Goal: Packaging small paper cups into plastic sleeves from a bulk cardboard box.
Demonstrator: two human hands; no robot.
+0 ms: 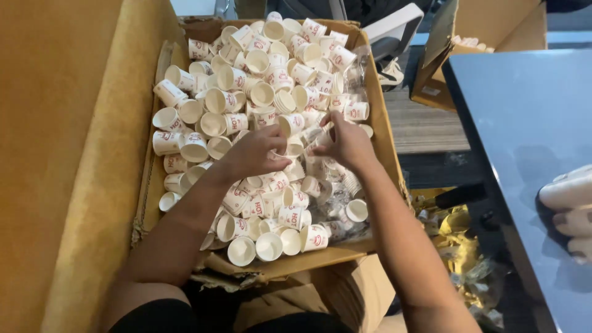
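A large open cardboard box [381, 117] in front of me is filled with several small white paper cups with red print [246, 80]. My left hand [256, 151] reaches into the middle of the pile, fingers curled around cups. My right hand [347, 143] is beside it, pinching a short stack of cups [319, 139] between thumb and fingers. A crumpled clear plastic bag [353, 74] lies along the right inner wall of the box, partly under the cups.
A tall cardboard flap [61, 154] rises at the left. A dark grey table [530, 135] stands at the right, with another person's fingers [570, 209] on its edge. A second open box [487, 37] sits behind. Gold wrappers [459, 246] lie on the floor.
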